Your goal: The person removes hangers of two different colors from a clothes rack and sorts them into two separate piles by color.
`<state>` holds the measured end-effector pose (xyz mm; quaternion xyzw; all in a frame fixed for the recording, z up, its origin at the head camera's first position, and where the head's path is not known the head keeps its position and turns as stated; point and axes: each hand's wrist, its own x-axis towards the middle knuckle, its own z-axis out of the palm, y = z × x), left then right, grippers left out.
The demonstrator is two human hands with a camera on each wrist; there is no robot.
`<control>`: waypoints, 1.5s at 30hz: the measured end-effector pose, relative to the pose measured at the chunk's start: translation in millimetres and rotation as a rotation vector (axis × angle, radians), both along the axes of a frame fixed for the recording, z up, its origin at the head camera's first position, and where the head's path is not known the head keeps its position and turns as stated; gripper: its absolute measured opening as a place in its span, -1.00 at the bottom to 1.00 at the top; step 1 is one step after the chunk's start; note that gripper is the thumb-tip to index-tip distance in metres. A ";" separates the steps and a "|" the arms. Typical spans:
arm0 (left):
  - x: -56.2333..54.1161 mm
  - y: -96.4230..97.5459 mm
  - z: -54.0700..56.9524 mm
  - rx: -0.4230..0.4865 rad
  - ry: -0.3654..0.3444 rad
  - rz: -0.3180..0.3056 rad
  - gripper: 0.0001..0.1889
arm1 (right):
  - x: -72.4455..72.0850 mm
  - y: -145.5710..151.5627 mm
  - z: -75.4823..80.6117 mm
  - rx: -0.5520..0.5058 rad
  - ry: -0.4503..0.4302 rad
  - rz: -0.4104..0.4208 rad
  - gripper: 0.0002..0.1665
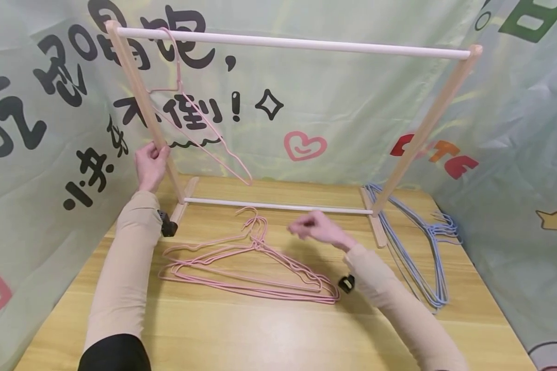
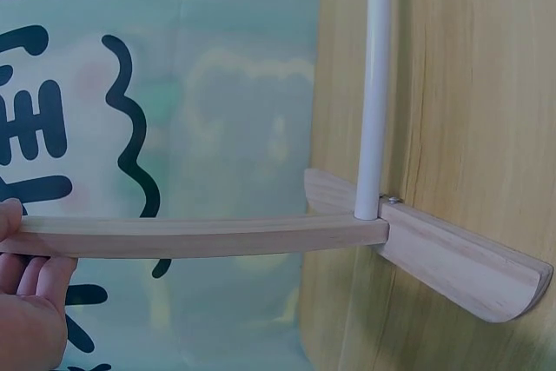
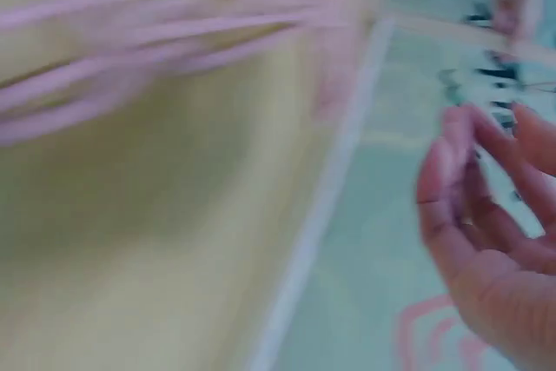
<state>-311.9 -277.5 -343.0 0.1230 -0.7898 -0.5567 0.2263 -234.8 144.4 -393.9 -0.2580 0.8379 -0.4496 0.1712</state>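
My left hand (image 1: pixel 151 164) grips the left wooden post (image 1: pixel 138 93) of a small clothes rack, thumb on one side and fingers on the other in the left wrist view. One pink hanger (image 1: pixel 200 111) hangs by its hook from the white top rail (image 1: pixel 288 41), near that post. My right hand (image 1: pixel 319 227) is in the air with loosely bent fingers and nothing in them. It is just right of the hooks of a pile of pink hangers (image 1: pixel 260 252) lying on the table. Motion blurs those hangers in the right wrist view.
A bundle of blue hangers (image 1: pixel 410 242) lies on the wooden table (image 1: pixel 260 340) at the right, by the rack's right foot (image 1: pixel 373 219). The white lower bar (image 1: pixel 278 206) runs close above the tabletop. Behind stands a printed cloth backdrop (image 1: pixel 353 103).
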 end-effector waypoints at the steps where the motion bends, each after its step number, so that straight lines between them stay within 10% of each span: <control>1: 0.2 -1.1 0.3 -0.004 -0.002 0.001 -0.61 | -5.7 -10.4 10.2 -0.063 0.021 -0.005 -0.66; 6: 0.2 -3.1 0.0 -0.020 -0.016 0.012 -0.60 | -29.2 -68.1 61.0 -0.337 0.084 -0.053 -0.63; 14: -1.8 -1.1 -2.2 -0.043 0.011 0.028 -0.63 | -42.9 -120.4 99.7 -0.602 -0.228 0.032 -0.54; 22: -1.1 -1.8 -2.7 -0.037 0.004 0.023 -0.61 | -45.2 -125.5 101.2 -0.699 -0.399 0.122 -0.58; 45: -1.7 -1.5 -0.6 -0.027 0.008 0.016 -0.63 | -38.0 -133.7 88.5 -0.699 -0.240 0.010 -0.64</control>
